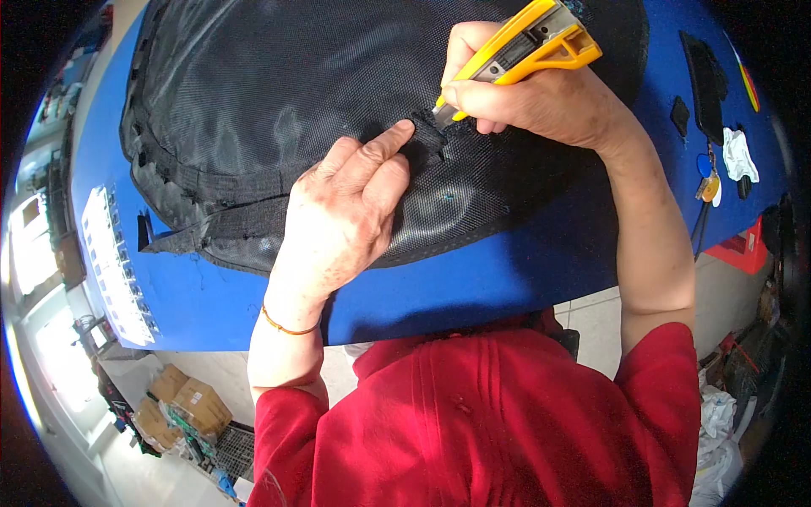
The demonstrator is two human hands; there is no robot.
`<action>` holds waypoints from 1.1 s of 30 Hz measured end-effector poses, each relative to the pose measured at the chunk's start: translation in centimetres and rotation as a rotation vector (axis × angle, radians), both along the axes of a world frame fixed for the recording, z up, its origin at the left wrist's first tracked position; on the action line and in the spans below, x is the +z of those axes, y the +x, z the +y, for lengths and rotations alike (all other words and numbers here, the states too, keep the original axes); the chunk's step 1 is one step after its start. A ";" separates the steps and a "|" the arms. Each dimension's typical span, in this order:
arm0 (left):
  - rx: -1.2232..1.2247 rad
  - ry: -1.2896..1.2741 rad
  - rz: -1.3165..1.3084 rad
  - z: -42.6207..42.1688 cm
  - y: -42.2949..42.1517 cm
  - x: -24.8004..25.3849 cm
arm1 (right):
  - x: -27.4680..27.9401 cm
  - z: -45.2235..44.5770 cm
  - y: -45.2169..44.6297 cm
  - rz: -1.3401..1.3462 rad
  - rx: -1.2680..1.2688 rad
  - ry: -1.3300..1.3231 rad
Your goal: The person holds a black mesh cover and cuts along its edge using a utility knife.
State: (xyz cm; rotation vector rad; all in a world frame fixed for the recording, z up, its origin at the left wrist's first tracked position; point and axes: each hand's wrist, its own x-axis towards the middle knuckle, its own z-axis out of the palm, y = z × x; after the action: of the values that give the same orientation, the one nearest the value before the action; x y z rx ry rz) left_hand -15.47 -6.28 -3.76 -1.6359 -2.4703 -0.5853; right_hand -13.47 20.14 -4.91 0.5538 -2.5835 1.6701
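Black mesh fabric with a thick edge is spread over the blue table. My right hand is closed round a yellow utility knife. Its blade end points down at a small black strip on the mesh, where the material looks ragged. Just left of the strip, my left hand bears down on the mesh. The index fingertip is beside the strip, and the other fingers curl against the fabric. My left thumb is hidden.
At the table's right lie a long black piece, a small black piece, a crumpled white item and keys with tags. A clear sheet lies at the left edge. Cardboard boxes stand on the floor.
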 end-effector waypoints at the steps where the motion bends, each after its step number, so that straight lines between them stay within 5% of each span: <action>1: 0.000 0.000 0.000 0.0 0.0 0.0 | 0.6 -0.2 0.1 -0.086 -0.029 -0.028; 9: 0.005 -0.012 0.003 0.0 0.0 0.1 | 1.7 -0.2 0.3 -0.271 -0.072 -0.068; 21: 0.010 -0.005 0.002 -0.1 0.0 0.0 | 1.0 -0.8 0.0 -0.167 -0.107 -0.085; 24: 0.006 0.004 0.000 -0.1 0.0 0.0 | -0.6 -1.0 -0.3 0.122 -0.009 0.007; 33: 0.019 -0.013 0.000 0.0 0.1 0.2 | 0.6 -1.4 -0.8 0.054 -0.073 -0.112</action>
State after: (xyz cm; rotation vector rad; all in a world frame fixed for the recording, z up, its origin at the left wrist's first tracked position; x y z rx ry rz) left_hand -15.37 -6.31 -3.55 -1.6153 -2.4923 -0.5685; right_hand -14.27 18.79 -4.26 0.4861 -2.4242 1.7387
